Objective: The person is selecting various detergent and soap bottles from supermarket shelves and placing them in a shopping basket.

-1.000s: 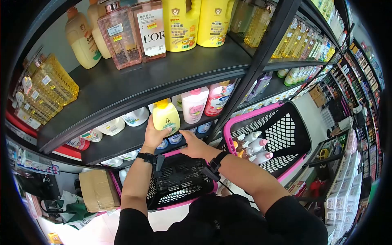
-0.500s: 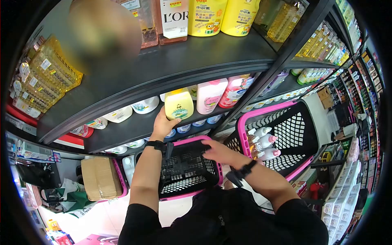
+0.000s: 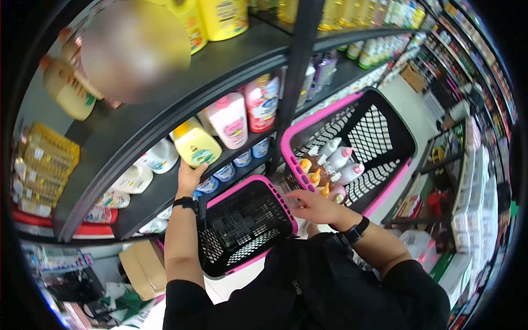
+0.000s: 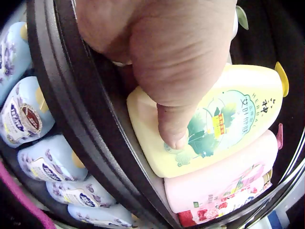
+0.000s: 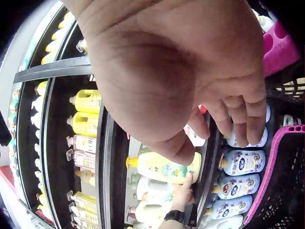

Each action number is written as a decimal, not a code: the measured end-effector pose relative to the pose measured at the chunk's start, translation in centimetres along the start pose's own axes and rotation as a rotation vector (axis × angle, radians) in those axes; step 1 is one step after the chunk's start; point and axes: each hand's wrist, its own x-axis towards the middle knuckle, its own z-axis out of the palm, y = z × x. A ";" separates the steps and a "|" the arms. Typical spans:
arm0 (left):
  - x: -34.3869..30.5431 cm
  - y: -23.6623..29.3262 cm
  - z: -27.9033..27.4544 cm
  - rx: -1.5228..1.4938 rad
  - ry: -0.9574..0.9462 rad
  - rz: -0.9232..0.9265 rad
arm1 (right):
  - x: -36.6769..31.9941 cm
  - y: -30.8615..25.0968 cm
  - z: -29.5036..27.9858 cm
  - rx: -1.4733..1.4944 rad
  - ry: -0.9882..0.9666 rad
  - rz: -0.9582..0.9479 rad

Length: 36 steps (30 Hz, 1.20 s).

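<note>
A yellow bottle (image 3: 197, 144) with a green leaf print stands at the front of the middle shelf, leaning a little in the head view. My left hand (image 3: 190, 179) grips its lower part; in the left wrist view the thumb of my left hand (image 4: 176, 62) lies across the front of the yellow bottle (image 4: 214, 119). A pink bottle (image 4: 224, 174) stands beside it. My right hand (image 3: 316, 209) hovers near the pink rim of the black basket (image 3: 242, 225), holding nothing, its fingers loosely bent. In the right wrist view my right hand (image 5: 176, 71) shows its palm.
A second basket (image 3: 379, 118) to the right holds several bottles (image 3: 338, 159). Blue bottles (image 5: 243, 162) line the shelf below. A cardboard box (image 3: 143, 269) stands at the lower left, and a dark upright post (image 3: 297, 66) divides the shelving.
The head view has shifted and turned. My right hand has moved away from the yellow bottle toward the space between the baskets. My left hand still grips the bottle.
</note>
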 end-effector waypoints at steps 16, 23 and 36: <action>-7.9 -2.9 2.7 -0.035 0.344 -0.087 | -3.2 2.9 -21.6 -0.563 0.386 -0.062; -34.3 -6.5 12.3 -0.069 0.017 -0.670 | 5.1 15.7 -32.2 -0.891 0.200 0.163; -69.6 5.9 18.9 0.245 -0.437 -1.431 | 10.4 30.1 -28.5 -1.087 0.163 0.290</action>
